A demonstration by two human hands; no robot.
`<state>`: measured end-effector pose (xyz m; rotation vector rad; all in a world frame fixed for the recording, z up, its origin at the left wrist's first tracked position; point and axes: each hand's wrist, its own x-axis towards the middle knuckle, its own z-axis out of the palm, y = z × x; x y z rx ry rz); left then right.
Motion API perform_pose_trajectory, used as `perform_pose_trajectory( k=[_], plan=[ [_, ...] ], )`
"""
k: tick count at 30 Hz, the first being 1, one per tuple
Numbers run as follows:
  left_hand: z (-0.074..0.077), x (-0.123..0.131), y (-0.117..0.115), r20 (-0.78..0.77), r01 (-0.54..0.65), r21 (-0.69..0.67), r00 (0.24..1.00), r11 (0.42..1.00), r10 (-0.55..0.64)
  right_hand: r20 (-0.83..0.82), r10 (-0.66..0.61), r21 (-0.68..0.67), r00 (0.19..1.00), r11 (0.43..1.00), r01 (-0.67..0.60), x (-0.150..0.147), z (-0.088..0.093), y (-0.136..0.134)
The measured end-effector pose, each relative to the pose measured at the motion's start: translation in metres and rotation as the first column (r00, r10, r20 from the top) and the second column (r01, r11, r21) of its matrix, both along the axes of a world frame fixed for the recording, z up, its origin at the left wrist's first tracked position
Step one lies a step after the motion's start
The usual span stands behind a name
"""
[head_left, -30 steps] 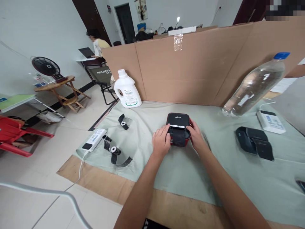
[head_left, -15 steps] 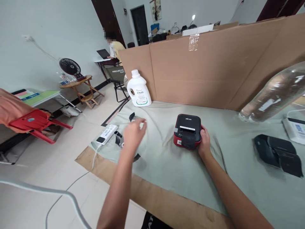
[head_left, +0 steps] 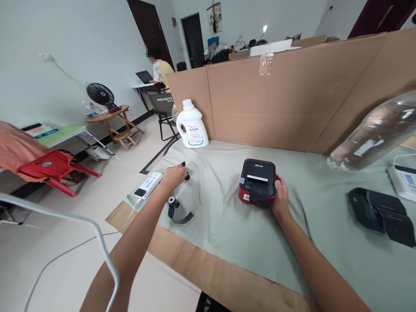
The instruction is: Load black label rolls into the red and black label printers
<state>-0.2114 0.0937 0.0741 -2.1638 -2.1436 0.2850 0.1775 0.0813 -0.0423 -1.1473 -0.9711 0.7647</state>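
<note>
My right hand (head_left: 281, 195) grips the right side of a small black and red printer (head_left: 258, 171), which has a black strip coming out of its front. At the left, my left hand (head_left: 174, 177) is closed on a small black roll (head_left: 186, 170) that shows just past its fingertips. Nearer the front edge lies another black roll (head_left: 173, 202) with a curled strip. A white power strip (head_left: 148, 185) with a cable is just left of my left hand.
A white jug (head_left: 192, 125) stands before a cardboard wall (head_left: 276, 104). Toward the right are a large clear bottle (head_left: 373, 134), a black device (head_left: 380, 212) and a white box (head_left: 406, 180). A person in yellow (head_left: 164, 69) sits at a laptop behind.
My left hand has moved down and left onto the small black roll, uncovering the other roll and its strip. My right hand stays on the printer. The view has shifted slightly.
</note>
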Motion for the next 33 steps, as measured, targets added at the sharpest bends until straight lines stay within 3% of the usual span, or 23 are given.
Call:
perform_pose_trajectory(
  k=[4, 9, 13, 15, 18, 21, 23, 25, 27, 30, 33],
  plan=[
    [0.004, 0.022, -0.040, -0.053, 0.102, 0.014, 0.993, 0.995, -0.101, -0.019, 0.015, 0.003, 1.000, 1.000, -0.015, 0.001, -0.001, 0.001],
    [-0.006, 0.036, -0.075, 0.006, 0.172, -0.041, 0.985, 0.984, -0.172, -0.041, 0.018, 0.008, 0.999, 1.000, -0.018, -0.002, 0.003, 0.001],
    [-0.001, 0.045, -0.073, 0.283, 0.121, 0.214, 0.942, 0.969, -0.179, -0.022, 0.002, -0.028, 1.000, 1.000, -0.003, 0.002, 0.006, -0.011],
    [0.000, 0.065, -0.060, 0.551, 0.019, 0.280, 0.816, 0.960, -0.177, 0.031, 0.052, -0.025, 0.998, 0.998, -0.051, 0.008, 0.005, -0.022],
    [-0.016, 0.120, -0.032, 0.877, 0.006, 0.078, 0.475, 0.997, -0.072, 0.191, 0.209, -0.041, 0.959, 0.978, -0.205, 0.016, 0.003, -0.039],
    [-0.045, 0.175, -0.007, 0.966, 0.080, 0.001, 0.259, 0.997, -0.021, 0.394, 0.277, -0.055, 0.876, 0.959, -0.279, 0.017, 0.004, -0.047],
    [-0.061, 0.193, 0.005, 0.988, 0.105, 0.018, 0.148, 0.994, -0.033, 0.513, 0.250, -0.028, 0.822, 0.961, -0.275, 0.011, 0.006, -0.047],
    [-0.069, 0.188, 0.013, 0.995, 0.081, 0.045, 0.084, 0.996, -0.052, 0.580, 0.230, 0.001, 0.782, 0.959, -0.282, -0.002, 0.008, -0.042],
    [-0.068, 0.164, 0.021, 0.995, 0.026, 0.081, 0.056, 0.996, -0.082, 0.599, 0.242, 0.030, 0.763, 0.946, -0.324, -0.024, 0.011, -0.030],
    [-0.056, 0.106, 0.039, 0.993, -0.118, 0.111, 0.055, 0.987, -0.105, 0.590, 0.288, 0.083, 0.754, 0.907, -0.412, -0.074, 0.020, 0.004],
    [-0.044, 0.044, 0.064, 0.996, -0.286, 0.071, 0.079, 0.956, -0.051, 0.553, 0.348, 0.104, 0.757, 0.873, -0.477, -0.138, 0.031, 0.049]
  ],
)
